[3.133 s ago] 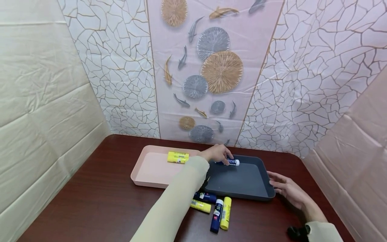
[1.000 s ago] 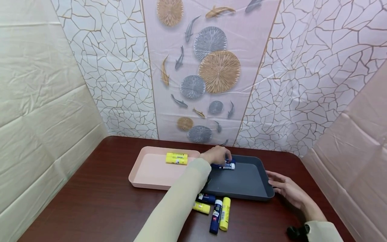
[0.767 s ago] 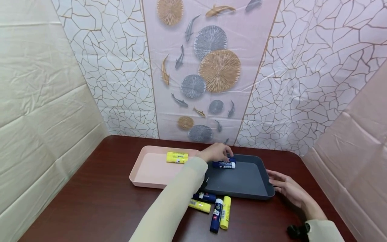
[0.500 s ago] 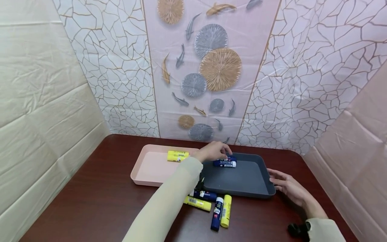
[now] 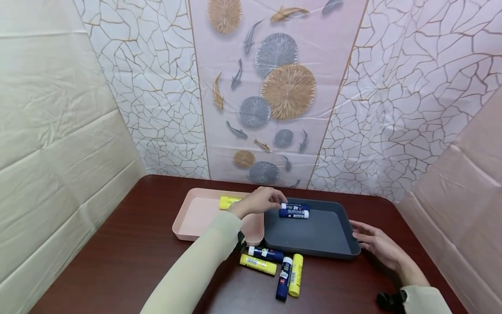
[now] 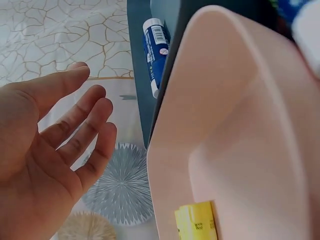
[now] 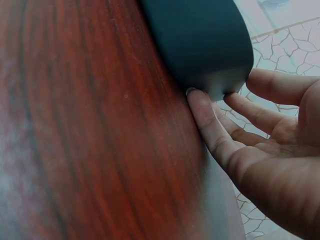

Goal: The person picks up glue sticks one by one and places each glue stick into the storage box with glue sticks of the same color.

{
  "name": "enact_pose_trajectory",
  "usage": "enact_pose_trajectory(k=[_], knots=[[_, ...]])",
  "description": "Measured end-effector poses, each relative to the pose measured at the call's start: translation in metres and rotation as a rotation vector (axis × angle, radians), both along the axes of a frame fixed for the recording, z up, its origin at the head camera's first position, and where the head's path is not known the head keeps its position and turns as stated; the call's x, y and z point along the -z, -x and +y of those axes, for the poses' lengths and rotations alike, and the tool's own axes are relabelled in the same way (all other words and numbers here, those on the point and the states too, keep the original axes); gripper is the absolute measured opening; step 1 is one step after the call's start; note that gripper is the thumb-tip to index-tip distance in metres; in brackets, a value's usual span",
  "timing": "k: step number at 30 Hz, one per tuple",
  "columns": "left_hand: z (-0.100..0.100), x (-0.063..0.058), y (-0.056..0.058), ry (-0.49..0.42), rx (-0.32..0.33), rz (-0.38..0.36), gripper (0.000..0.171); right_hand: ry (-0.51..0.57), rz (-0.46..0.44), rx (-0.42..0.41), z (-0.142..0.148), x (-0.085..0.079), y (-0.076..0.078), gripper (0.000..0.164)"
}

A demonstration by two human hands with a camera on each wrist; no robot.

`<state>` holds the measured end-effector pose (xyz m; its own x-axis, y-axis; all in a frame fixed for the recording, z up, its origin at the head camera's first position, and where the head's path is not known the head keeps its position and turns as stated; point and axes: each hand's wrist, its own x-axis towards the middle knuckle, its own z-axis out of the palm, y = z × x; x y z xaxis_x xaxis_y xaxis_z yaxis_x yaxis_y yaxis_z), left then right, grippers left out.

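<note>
From the head view, the left hand (image 5: 259,200) hangs near the far left corner of the gray tray (image 5: 313,235), its fingers apart and holding nothing. Just beyond the fingertips, two blue sticks lie side by side in that tray, long axes left to right: the far blue stick (image 5: 298,207) has its white end to the left, the near blue stick (image 5: 292,213) to the right. Their lettering is too small for me to read. Yellow sticks (image 5: 227,203) lie crosswise in the pink tray (image 5: 196,222), partly behind the hand. On the counter (image 5: 117,244), a labelled blue stick (image 5: 266,253) points its white cap left, above a yellow stick (image 5: 258,264) with a barcode; another blue stick (image 5: 284,279), with a red logo, points its cap away from the person, beside an upright-running yellow stick (image 5: 296,275).

At the left wrist, a barcode and a round red-ringed symbol show on one blue stick; the other print blurs.

At the right wrist, the right hand (image 7: 270,135) touches the gray tray's end with spread fingers.
</note>
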<state>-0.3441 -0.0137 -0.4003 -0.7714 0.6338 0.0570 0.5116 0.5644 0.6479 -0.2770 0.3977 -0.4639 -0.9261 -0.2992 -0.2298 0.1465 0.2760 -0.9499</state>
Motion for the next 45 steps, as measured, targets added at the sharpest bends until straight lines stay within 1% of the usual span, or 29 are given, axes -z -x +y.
enact_pose_trajectory(k=[3,8,12,15,19,22,26,28,33,37,40,43,45], knots=[[-0.006,0.0,-0.006,-0.008,0.005,0.002,0.025,0.004,-0.001,0.002,0.001,0.001,0.0,0.072],[-0.016,0.001,-0.019,-0.038,0.032,-0.006,0.025,0.001,0.003,0.003,0.001,0.002,0.0,0.072],[-0.028,0.005,-0.03,-0.064,0.058,0.014,0.024,-0.002,0.011,0.002,0.001,0.001,0.0,0.072],[-0.037,0.008,-0.041,-0.105,0.067,0.032,0.022,-0.006,0.013,0.004,0.001,0.0,-0.001,0.072],[-0.052,0.012,-0.06,-0.159,0.019,0.029,0.023,-0.008,0.008,0.006,0.0,0.0,-0.001,0.072],[-0.062,0.013,-0.074,-0.214,-0.019,0.007,0.024,-0.014,0.007,0.003,0.0,0.0,-0.001,0.072],[-0.072,0.017,-0.089,-0.298,-0.031,-0.017,0.025,-0.012,0.004,0.004,0.001,0.0,-0.001,0.071],[-0.076,0.019,-0.096,-0.314,-0.035,-0.023,0.025,-0.008,0.002,0.007,0.001,0.0,0.0,0.071],[-0.079,0.027,-0.111,-0.288,-0.028,-0.023,0.024,-0.012,0.017,-0.008,0.001,-0.001,0.002,0.071],[-0.075,0.034,-0.12,-0.274,0.0,-0.023,0.022,-0.022,0.027,-0.003,0.002,-0.002,0.002,0.07],[-0.07,0.037,-0.126,-0.255,0.008,-0.042,0.023,-0.026,0.026,-0.001,0.003,-0.003,0.001,0.071],[-0.067,0.04,-0.132,-0.22,0.014,-0.069,0.025,-0.017,0.014,-0.004,0.003,-0.002,0.001,0.072],[-0.065,0.042,-0.135,-0.183,0.023,-0.067,0.024,-0.009,0.004,-0.009,0.003,0.0,0.0,0.072]])
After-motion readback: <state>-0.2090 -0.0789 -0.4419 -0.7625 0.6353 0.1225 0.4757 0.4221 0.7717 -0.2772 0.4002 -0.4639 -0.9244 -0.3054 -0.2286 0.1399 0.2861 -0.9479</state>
